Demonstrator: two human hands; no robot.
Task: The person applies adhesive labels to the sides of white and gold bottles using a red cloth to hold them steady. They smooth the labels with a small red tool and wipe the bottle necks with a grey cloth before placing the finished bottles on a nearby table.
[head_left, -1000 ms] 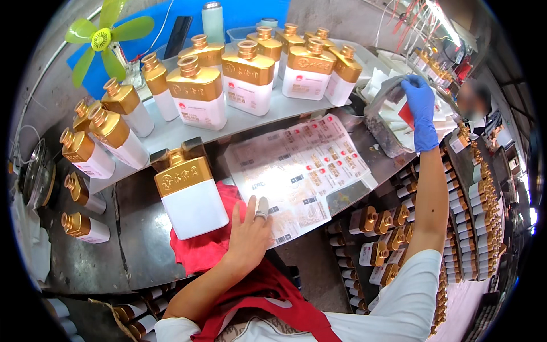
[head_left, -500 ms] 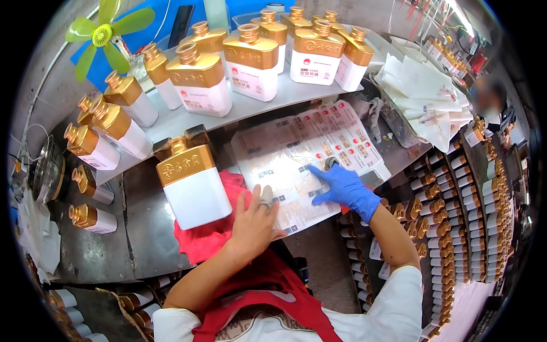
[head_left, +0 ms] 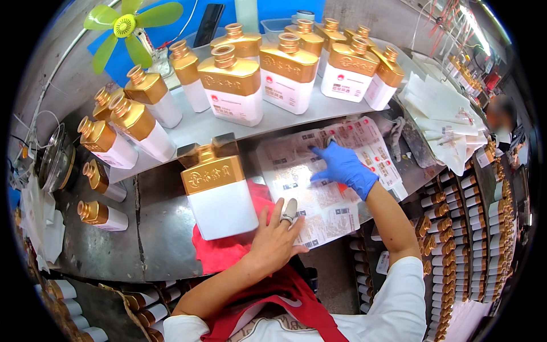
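Table (head_left: 117,251): dark, worn metal, spread out before us, crossed by a seam toward our left.
Bottle rows (head_left: 446,263): white and gold, packed closely, lower down on our right.
Shelf (head_left: 196,130): pale raised board along the table's far side; labelled bottles (head_left: 231,94) stand on it.
Papers (head_left: 441,114): loose white heap at our far right.
Sheet (head_left: 288,179): printed labels, glossy, flat on the table in front of us.
Fan (head_left: 124,25): green blades, far left, behind the shelf.
Bottle (head_left: 222,208): just left of the sheet, plain white front, gold shoulder, neck between two dark blocks (head_left: 225,145).
Cloth (head_left: 216,256): red, crumpled, under the bottle's lower end.
Right hand (head_left: 346,171): blue-gloved, over the sheet, thumb and forefinger spread apart; we cannot tell what its palm covers.
Left hand (head_left: 277,239): bare, palm down, fingers stretched and slightly apart, between the bottle's lower corner and the sheet's near edge.
Phone (head_left: 209,25): dark, propped up behind the shelf's bottles.
Finger cap (head_left: 292,206): greyish, over one left fingertip.
Ring (head_left: 286,219): just below that cap.
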